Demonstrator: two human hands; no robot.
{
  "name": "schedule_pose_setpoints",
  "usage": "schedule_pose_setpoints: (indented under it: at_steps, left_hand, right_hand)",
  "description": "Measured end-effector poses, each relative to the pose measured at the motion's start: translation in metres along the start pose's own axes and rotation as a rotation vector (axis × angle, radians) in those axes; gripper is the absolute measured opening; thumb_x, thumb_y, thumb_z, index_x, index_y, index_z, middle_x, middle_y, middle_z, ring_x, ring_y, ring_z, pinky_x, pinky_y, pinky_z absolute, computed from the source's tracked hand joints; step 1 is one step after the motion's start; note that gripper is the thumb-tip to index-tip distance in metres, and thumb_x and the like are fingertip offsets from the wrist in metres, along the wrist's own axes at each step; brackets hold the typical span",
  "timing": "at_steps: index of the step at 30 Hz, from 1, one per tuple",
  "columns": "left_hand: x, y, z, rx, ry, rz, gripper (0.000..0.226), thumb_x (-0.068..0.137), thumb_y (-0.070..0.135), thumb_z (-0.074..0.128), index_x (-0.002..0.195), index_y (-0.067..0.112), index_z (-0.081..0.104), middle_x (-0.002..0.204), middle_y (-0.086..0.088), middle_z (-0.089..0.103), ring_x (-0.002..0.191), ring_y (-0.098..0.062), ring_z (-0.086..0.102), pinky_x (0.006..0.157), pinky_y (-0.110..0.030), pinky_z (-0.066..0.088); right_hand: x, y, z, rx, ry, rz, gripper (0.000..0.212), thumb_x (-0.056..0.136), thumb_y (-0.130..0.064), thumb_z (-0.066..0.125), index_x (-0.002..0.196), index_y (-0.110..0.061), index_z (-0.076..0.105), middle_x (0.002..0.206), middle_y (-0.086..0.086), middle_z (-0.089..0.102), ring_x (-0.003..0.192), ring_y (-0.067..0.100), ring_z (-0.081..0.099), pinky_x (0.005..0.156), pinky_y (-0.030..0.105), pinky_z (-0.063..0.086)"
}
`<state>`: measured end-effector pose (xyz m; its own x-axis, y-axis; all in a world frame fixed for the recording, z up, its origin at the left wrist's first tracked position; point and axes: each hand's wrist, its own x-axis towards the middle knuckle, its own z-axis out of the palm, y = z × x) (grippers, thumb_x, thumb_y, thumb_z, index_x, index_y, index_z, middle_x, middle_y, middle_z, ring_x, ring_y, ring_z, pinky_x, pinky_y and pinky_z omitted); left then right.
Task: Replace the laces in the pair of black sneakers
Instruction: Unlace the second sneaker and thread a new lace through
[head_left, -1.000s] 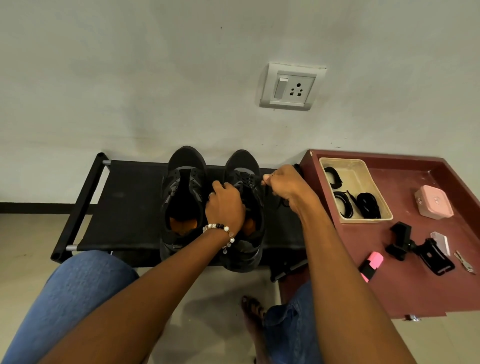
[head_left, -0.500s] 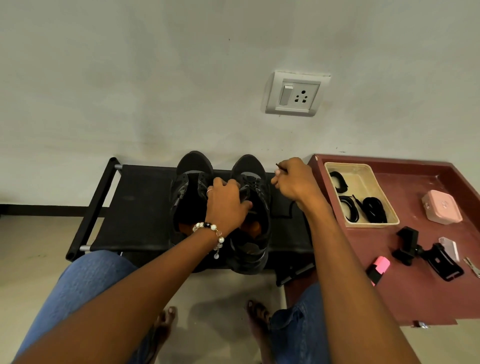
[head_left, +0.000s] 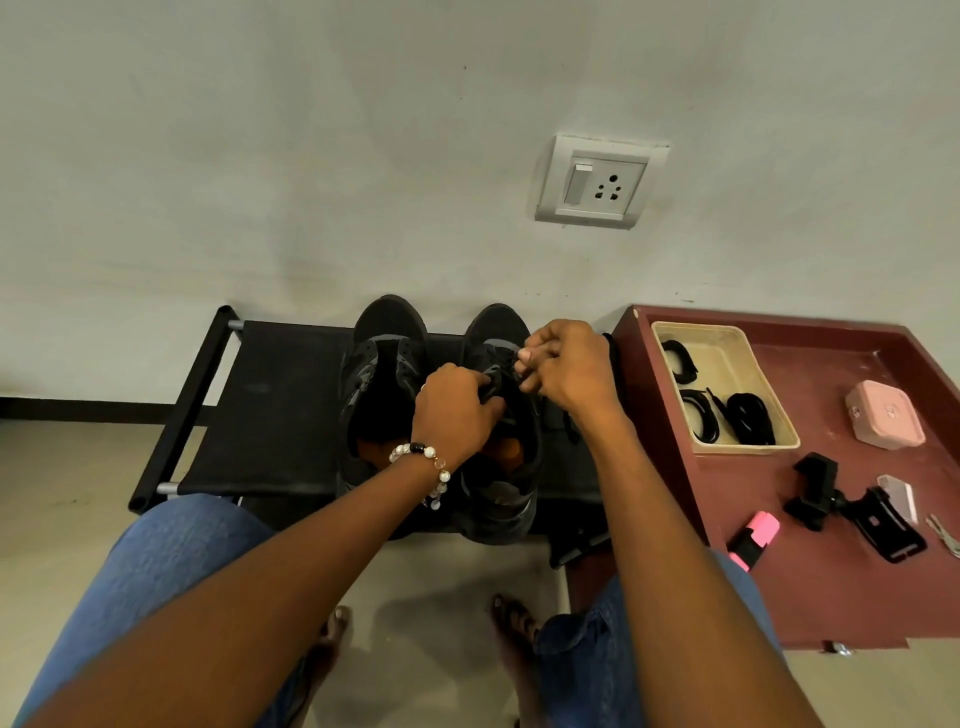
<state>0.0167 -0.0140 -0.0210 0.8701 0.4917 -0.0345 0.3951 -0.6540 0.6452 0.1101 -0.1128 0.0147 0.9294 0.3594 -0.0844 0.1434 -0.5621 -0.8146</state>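
Two black sneakers stand side by side on a low black rack (head_left: 270, 415), toes to the wall. The left sneaker (head_left: 382, 374) has an open throat with no lace showing. My left hand (head_left: 452, 410), with a bead bracelet at the wrist, grips the tongue area of the right sneaker (head_left: 501, 499). My right hand (head_left: 563, 366) hovers over that shoe's eyelets and pinches a black lace end between thumb and fingers. A loose stretch of black lace (head_left: 569, 428) trails on the rack beside the shoe. The eyelets under my hands are hidden.
A maroon table (head_left: 831, 597) stands at the right with a beige tray (head_left: 727, 358) of coiled black laces, a pink box (head_left: 885, 421), a black clip mount (head_left: 852, 506), a pink highlighter (head_left: 753, 540) and keys. A wall socket (head_left: 600, 182) is above. My knees and bare feet are below.
My right hand drew back from beyond the shoe's right side to over its eyelets, still pinching the lace. My left hand stayed on the right sneaker. The camera tilted slightly.
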Motion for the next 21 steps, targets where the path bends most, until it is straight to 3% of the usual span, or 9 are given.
schedule_pose_setpoints:
  at_steps: [5,8,14,17,21]
  left_hand:
    - [0.001,0.003,-0.005,-0.030,0.015,-0.060,0.028,0.089,0.028,0.064,0.115,0.019,0.070,0.098,-0.004,0.073,0.091,-0.019,0.066,0.069,-0.022,0.045]
    - [0.002,0.004,-0.008,-0.053,0.030,-0.083,0.028,0.089,0.029,0.063,0.115,0.021,0.071,0.103,-0.002,0.073,0.097,-0.018,0.065,0.072,-0.022,0.043]
    - [0.002,0.004,-0.012,-0.094,0.031,-0.115,0.024,0.090,0.028,0.064,0.112,0.024,0.072,0.104,0.000,0.073,0.101,-0.017,0.064,0.074,-0.021,0.042]
    - [0.003,0.004,-0.012,-0.107,0.024,-0.126,0.023,0.090,0.028,0.065,0.111,0.024,0.073,0.104,0.001,0.073,0.102,-0.016,0.064,0.077,-0.022,0.043]
    - [0.003,0.003,-0.013,-0.129,0.020,-0.134,0.024,0.089,0.026,0.067,0.112,0.021,0.072,0.108,0.000,0.072,0.105,-0.017,0.063,0.080,-0.023,0.043]
  right_hand:
    - [-0.008,0.008,0.012,-0.227,-0.024,-0.048,0.010,0.085,-0.009,0.072,0.076,-0.007,0.073,0.067,-0.003,0.061,0.071,0.010,0.059,0.072,0.025,0.050]
    - [-0.012,0.013,0.024,-0.161,0.049,0.001,0.011,0.084,-0.011,0.073,0.076,-0.003,0.074,0.074,0.003,0.068,0.082,0.015,0.064,0.080,0.029,0.054]
    - [-0.011,0.019,0.046,0.163,0.159,0.264,0.011,0.079,-0.011,0.078,0.069,-0.009,0.074,0.079,0.004,0.073,0.084,0.016,0.069,0.080,0.031,0.057]
    - [-0.010,0.019,0.046,0.309,0.117,0.327,0.015,0.078,-0.006,0.079,0.065,-0.010,0.072,0.073,0.004,0.071,0.083,0.014,0.069,0.079,0.027,0.055]
    - [-0.009,0.020,0.039,0.374,-0.002,0.373,0.010,0.081,0.000,0.073,0.072,-0.003,0.073,0.079,0.014,0.072,0.084,0.022,0.070,0.085,0.038,0.058]
